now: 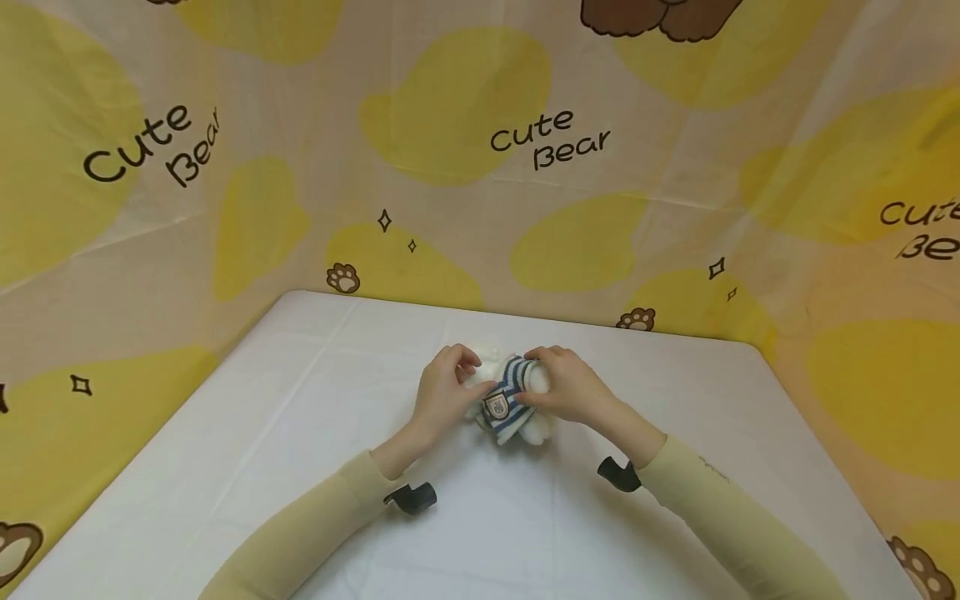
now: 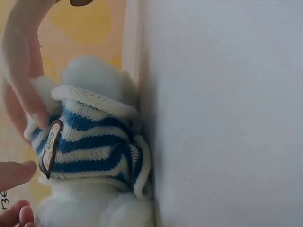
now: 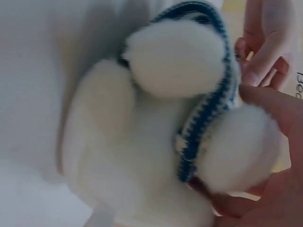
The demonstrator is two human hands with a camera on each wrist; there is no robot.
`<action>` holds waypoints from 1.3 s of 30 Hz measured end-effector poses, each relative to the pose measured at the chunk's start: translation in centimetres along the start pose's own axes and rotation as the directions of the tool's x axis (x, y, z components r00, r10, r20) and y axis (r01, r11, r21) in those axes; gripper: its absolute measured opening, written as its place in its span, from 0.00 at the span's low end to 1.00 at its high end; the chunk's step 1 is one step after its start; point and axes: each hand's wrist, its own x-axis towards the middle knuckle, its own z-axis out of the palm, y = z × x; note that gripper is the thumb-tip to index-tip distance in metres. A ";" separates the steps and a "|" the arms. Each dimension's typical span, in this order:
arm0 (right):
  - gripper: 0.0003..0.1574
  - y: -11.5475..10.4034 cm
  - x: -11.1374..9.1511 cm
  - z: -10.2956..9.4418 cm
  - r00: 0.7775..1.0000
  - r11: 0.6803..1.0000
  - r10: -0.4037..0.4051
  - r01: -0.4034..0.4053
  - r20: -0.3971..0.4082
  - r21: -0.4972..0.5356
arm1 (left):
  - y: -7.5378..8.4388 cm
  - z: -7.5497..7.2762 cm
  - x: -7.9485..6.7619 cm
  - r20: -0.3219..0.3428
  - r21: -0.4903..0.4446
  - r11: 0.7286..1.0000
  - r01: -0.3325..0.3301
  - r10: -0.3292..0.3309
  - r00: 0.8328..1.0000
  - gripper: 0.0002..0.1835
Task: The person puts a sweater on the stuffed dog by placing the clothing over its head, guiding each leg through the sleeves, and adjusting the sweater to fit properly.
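A white fluffy plush toy in a blue-and-white striped knit sweater [image 1: 516, 379] lies between both hands, a shield-shaped badge [image 1: 497, 407] on its front. My right hand [image 1: 573, 386] holds the toy around a round white limb [image 3: 239, 149], thumb against the sweater's edge. Seen in the left wrist view, that same right hand [image 2: 26, 66] reaches down from the top left. On the toy's other side is my left hand [image 1: 447, 387], thumb apart from its bent fingers. Its thumb [image 2: 21, 174] points at the badge with a small gap. The toy's head is mostly hidden in the head view.
The toy lies on a white-covered table [image 1: 315, 375]. Behind and beside it hangs a yellow-and-beige cloth [image 1: 450, 208] printed with "Cute Bear". Black wrist-camera mounts [image 1: 414, 498] sit under both sleeves, close above the tabletop.
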 end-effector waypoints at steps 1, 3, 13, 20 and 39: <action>0.38 0.1 0.1 0.3 1.000 1.000 0.006 -0.006 0.007 -0.024 | -0.1 0.0 -0.2 0.002 0.005 1.000 0.008 -0.008 1.000 0.18; 0.36 0.4 0.2 0.7 1.000 0.998 0.027 -0.026 0.011 -0.063 | -0.3 0.0 -0.5 0.006 0.020 1.000 0.016 -0.017 1.000 0.18; 0.26 1.3 0.9 0.5 0.994 0.984 0.103 -0.107 -0.033 -0.141 | -1.2 0.3 -0.9 -0.028 0.017 1.000 -0.017 0.017 0.999 0.16; 0.27 1.9 1.2 -0.4 0.972 0.967 0.230 -0.233 -0.044 -0.106 | -1.8 1.6 -0.8 0.169 -0.100 0.982 0.158 -0.140 0.976 0.11; 0.28 4.0 0.0 -0.4 0.881 0.798 0.460 -0.466 0.112 0.381 | 0.9 3.6 1.4 0.128 -0.336 0.901 0.275 -0.246 0.961 0.14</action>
